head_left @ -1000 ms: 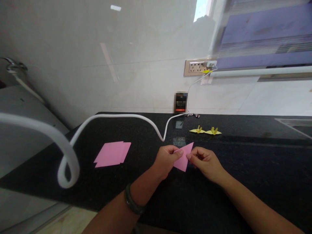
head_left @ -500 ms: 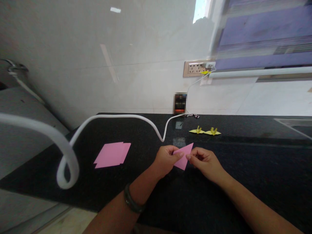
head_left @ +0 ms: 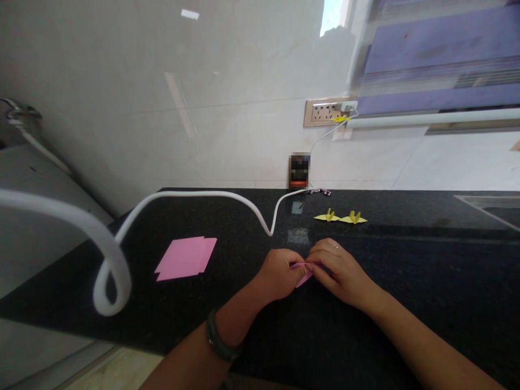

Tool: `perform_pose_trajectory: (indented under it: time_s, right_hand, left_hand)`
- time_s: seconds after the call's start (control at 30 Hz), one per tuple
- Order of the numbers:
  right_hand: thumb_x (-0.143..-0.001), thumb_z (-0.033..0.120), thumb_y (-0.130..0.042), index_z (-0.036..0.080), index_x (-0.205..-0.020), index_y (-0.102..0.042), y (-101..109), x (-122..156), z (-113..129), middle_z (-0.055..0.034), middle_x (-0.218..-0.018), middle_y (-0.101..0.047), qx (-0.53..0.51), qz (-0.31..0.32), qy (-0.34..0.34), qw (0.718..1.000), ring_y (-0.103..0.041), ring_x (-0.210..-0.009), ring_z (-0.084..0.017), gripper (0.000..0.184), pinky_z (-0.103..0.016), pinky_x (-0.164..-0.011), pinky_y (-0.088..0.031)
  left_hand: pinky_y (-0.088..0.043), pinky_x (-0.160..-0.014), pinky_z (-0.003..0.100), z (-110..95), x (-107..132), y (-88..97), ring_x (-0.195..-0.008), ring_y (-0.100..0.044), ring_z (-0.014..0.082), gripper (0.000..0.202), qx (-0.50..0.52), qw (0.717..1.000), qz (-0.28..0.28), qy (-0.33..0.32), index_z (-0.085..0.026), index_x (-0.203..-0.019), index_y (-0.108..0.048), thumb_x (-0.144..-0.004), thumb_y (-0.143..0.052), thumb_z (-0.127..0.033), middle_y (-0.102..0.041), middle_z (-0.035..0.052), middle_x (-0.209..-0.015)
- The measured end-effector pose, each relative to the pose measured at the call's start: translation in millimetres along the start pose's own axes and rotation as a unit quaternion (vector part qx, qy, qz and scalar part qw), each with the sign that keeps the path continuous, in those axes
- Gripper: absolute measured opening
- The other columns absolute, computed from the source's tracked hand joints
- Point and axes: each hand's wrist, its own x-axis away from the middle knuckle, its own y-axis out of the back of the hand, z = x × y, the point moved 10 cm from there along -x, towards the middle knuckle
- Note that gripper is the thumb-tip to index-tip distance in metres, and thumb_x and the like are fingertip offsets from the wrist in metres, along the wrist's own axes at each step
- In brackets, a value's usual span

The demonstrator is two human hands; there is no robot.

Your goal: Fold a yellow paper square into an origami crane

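Between my two hands is a folded piece of pink paper [head_left: 303, 278], mostly hidden by the fingers. My left hand [head_left: 281, 275], with a dark bangle on its wrist, pinches the paper's left side. From the right, my right hand [head_left: 339, 271] is closed on the paper's upper right part, thumb and fingertips together. Both hands are close to the black countertop, their fingertips almost meeting. To the left lie stacked pink paper sheets [head_left: 181, 257], slightly fanned. Beyond my hands, two folded yellow paper figures [head_left: 327, 217] sit side by side.
A thick white cable [head_left: 211, 193] loops across the left and back of the black countertop [head_left: 252, 352]. A phone-like device with a blurred screen [head_left: 299, 171] leans on the wall below a socket panel [head_left: 323, 112]. A sink edge [head_left: 483, 208] shows at right.
The pink paper was a visible triangle held up; now it is lower and largely covered. My right hand has moved left and over it, and my fingertips have come together.
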Motion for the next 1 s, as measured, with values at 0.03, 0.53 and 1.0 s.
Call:
perform_pose_trajectory:
  time_s: [0.03, 0.53, 1.0]
  right_hand:
    - [-0.079, 0.018, -0.047, 0.017, -0.083, -0.056, -0.5, -0.3, 1.4, -0.0057, -0.078, -0.057, 0.003, 0.005, 0.003, 1.0, -0.05, -0.078, -0.017, 0.01, -0.035, -0.073, -0.04]
    - [-0.076, 0.016, -0.047, 0.018, -0.076, -0.054, 9.6, 2.3, -11.6, -0.0057, -0.076, -0.057, 0.043, 0.023, 0.003, 0.999, -0.05, -0.075, -0.017, 0.008, -0.032, -0.068, -0.041]
    - [-0.074, 0.027, -0.054, 0.02, -0.088, -0.056, 24.0, 14.2, -52.6, -0.0043, -0.077, -0.057, -0.167, -0.056, -0.182, 0.967, -0.053, -0.07, -0.016, 0.016, -0.027, -0.061, -0.043]
  left_hand:
    - [-0.032, -0.05, 0.02, -0.9, 0.4, 0.2, -0.054, -0.046, 0.0099, 0.025, -0.005, 1.0, 0.0, -0.004, -0.013, -0.064, -0.062, -0.072, -0.047, -0.031, -0.056, 0.0003, -0.058]
    - [-0.026, -0.043, 0.019, 17.8, -1.9, -6.2, -0.048, -0.039, 0.008, 0.022, 0.143, 0.988, 0.027, 0.061, -0.012, -0.063, -0.063, -0.067, -0.053, -0.032, -0.048, -0.0009, -0.051]
    - [-0.027, -0.044, 0.02, 27.7, 0.4, -2.4, -0.046, -0.039, 0.0064, 0.026, 0.328, 0.932, 0.018, 0.154, -0.01, -0.061, -0.059, -0.058, -0.064, -0.036, -0.05, -0.0011, -0.052]
